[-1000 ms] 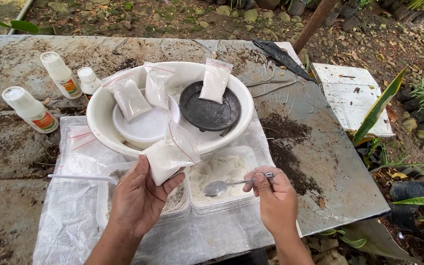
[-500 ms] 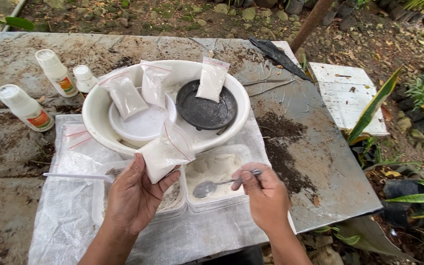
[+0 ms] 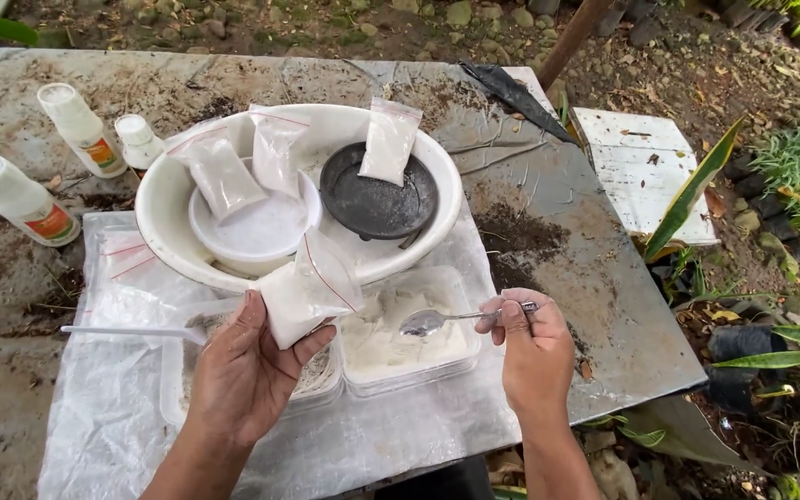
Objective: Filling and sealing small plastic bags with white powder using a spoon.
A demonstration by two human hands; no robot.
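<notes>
Head view, left hand: our left hand (image 3: pixel 243 375) has its fingers curled under and around a small clear zip bag of white powder (image 3: pixel 303 294), which we hold tilted, its open mouth up, just above the near trays.
Head view, right hand: our right hand (image 3: pixel 531 347) pinches the handle of a metal spoon (image 3: pixel 437 320) between thumb and bent fingers; the bowl of the spoon points left, toward the bag, and hangs over the right tray.
Right tray: a clear plastic tray (image 3: pixel 409 333) with a layer of white powder sits right under the spoon.
Left tray: a second clear tray (image 3: pixel 312 380) lies partly behind our left hand; we cannot tell exactly what is in it.
White spoon: a white plastic spoon (image 3: pixel 131 331) rests with its handle pointing left, its bowl end near our left thumb.
Basin: a large white basin (image 3: pixel 437 194) stands just behind the trays, holding a smaller white bowl (image 3: pixel 256 231), a dark round dish (image 3: pixel 377 199) and three filled powder bags (image 3: pixel 219 176) leaning on them.
Bottles: three white bottles (image 3: pixel 81 130) stand upright at the left, well apart from our hands.
Surface: all this sits on a clear plastic sheet (image 3: pixel 94 407) spread over a stained grey table (image 3: pixel 594 287).
</notes>
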